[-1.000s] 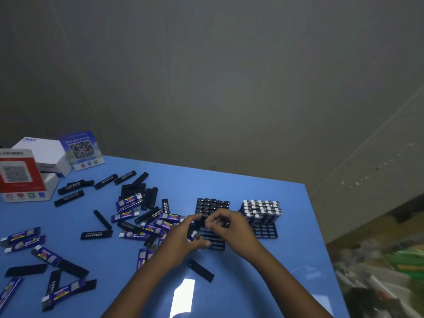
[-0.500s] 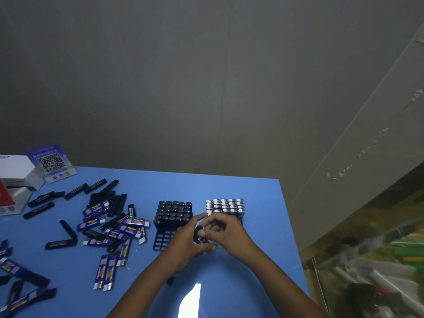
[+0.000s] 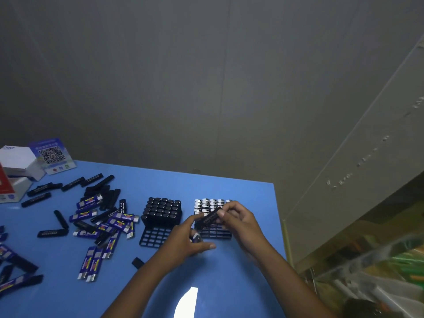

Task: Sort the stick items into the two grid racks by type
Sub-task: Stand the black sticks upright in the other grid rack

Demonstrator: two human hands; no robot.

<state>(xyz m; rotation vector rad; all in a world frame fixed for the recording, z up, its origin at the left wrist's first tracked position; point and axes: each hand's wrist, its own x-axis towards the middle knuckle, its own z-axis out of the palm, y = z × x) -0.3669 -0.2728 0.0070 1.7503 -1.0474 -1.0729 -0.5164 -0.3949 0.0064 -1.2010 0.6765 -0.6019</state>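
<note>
1. Right hand [image 3: 238,222] raised over the near half of the right grid rack [image 3: 213,232], fingers and thumb pinching one black stick [image 3: 210,218] with white print, tilted, upper end toward the fingertips.
2. Left hand [image 3: 185,241] just left of and below that pinch, fingers curled around a blue-labelled stick [image 3: 195,237] with a pale end showing; index finger reaching up toward the lower end of the black stick, contact not clear.
3. Right grid rack directly under the right hand: far rows filled with upright silver-capped sticks [image 3: 207,205], near rows of open cells partly hidden by the fingers.
4. Left grid rack [image 3: 156,237] just left of the left hand: far rows packed with upright black-topped sticks [image 3: 163,207], near rows of open cells.
5. Loose pile of sticks [image 3: 103,216] well left of both hands, black ones and blue-labelled ones mixed and overlapping, flat on the blue table [image 3: 229,283].
6. Two blue-labelled sticks [image 3: 91,263] side by side, left of the left forearm; one short black piece [image 3: 137,262] just beside that forearm.
7. Far to the left at the table's back corner: a white box [image 3: 18,159] and a blue QR-code card [image 3: 51,156] leaning beside it, a red-and-white box [image 3: 6,189] at the frame edge.
8. Grey wall [image 3: 206,88] beyond the table; blurred clutter off the table's right edge, too unclear to name.
</note>
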